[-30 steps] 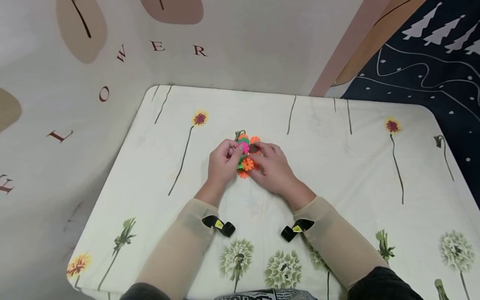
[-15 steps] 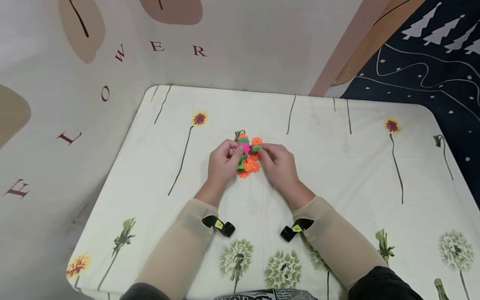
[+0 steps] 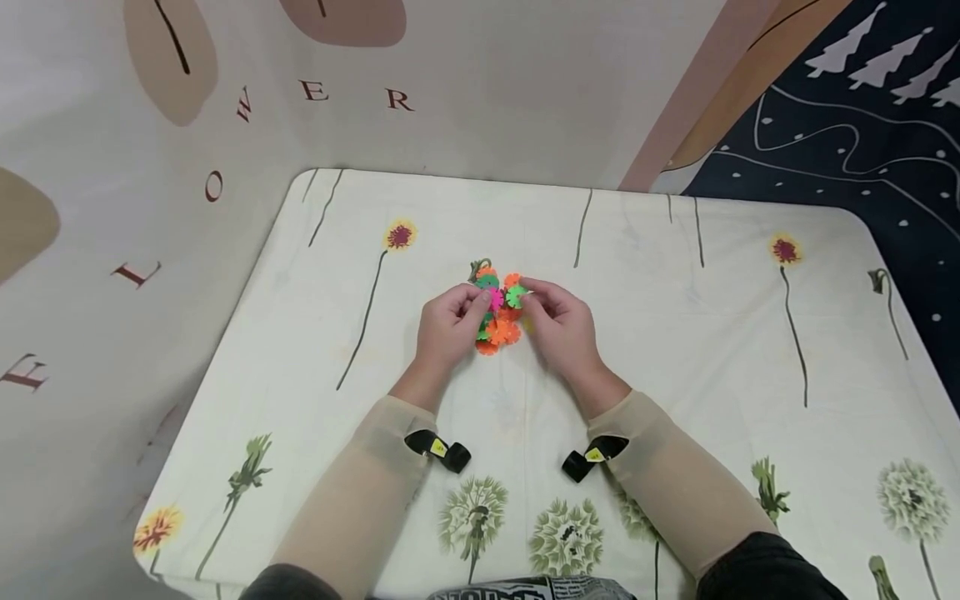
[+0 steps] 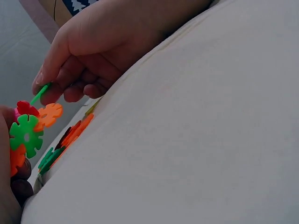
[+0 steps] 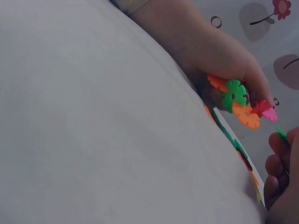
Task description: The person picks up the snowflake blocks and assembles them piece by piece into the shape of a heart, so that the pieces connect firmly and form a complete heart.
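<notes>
In the head view my left hand [image 3: 447, 325] grips a small chain of joined snowflake discs, whose pink disc [image 3: 496, 299] shows at the fingertips. The left wrist view shows a green disc [image 4: 26, 135], an orange disc [image 4: 49, 115] and a red one [image 4: 27, 108] in that chain. My right hand [image 3: 564, 329] pinches a single green snowflake disc [image 3: 515, 296] by its edge, between thumb and index finger. In the right wrist view this disc [image 5: 281, 132] is edge-on, with a small gap to the chain's pink disc [image 5: 269, 114].
Several loose snowflake discs [image 3: 504, 332], orange, green and dark, lie on the table below and between the hands. A flower-printed white cloth [image 3: 675, 333] covers the table. A printed curtain [image 3: 525, 108] hangs behind its far edge.
My right hand reached among the loose discs, picked up a green one and drew back slightly right. The disc has since turned its face toward the head camera. My left hand stays nearly still.
</notes>
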{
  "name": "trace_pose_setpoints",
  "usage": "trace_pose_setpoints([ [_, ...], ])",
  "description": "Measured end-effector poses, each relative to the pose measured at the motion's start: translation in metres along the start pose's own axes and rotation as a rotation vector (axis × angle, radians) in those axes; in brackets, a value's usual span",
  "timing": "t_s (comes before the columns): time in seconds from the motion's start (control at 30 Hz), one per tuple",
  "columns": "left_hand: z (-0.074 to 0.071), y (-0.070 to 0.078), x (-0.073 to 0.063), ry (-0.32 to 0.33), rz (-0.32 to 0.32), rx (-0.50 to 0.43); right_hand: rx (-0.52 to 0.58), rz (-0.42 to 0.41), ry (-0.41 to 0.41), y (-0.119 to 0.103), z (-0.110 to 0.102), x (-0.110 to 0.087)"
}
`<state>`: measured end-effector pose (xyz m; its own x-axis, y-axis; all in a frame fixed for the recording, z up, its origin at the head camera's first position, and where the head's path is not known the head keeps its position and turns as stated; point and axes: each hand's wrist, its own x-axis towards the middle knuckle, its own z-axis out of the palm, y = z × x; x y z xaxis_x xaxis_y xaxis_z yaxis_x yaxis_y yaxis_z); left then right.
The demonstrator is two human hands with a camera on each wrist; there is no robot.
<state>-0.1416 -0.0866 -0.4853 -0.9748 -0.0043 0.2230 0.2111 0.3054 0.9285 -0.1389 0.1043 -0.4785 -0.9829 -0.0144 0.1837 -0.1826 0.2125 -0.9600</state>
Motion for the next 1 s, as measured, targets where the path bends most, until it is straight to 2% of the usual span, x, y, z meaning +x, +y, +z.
trace_pose_setpoints([
  [0.23,-0.0007,-0.0002,-0.0002,-0.018,0.01,0.0,0.062,0.036,-0.053,-0.0015,-0.0007,0.0001],
  [0.47,-0.0009,-0.0001,-0.0006,-0.027,0.013,0.015,0.013,0.016,-0.16,-0.0021,-0.0015,-0.001],
  [0.6,-0.0008,0.0,0.0001,-0.019,0.022,0.009,0.018,0.005,-0.136,-0.002,-0.0008,-0.0001],
  [0.8,-0.0008,0.0007,0.0005,-0.009,0.031,0.009,0.06,0.042,-0.099,-0.0029,-0.0005,0.0003],
  [1.0,-0.0005,0.0013,0.0011,-0.018,0.038,0.008,0.038,0.068,-0.081,-0.0054,0.0003,0.0007],
])
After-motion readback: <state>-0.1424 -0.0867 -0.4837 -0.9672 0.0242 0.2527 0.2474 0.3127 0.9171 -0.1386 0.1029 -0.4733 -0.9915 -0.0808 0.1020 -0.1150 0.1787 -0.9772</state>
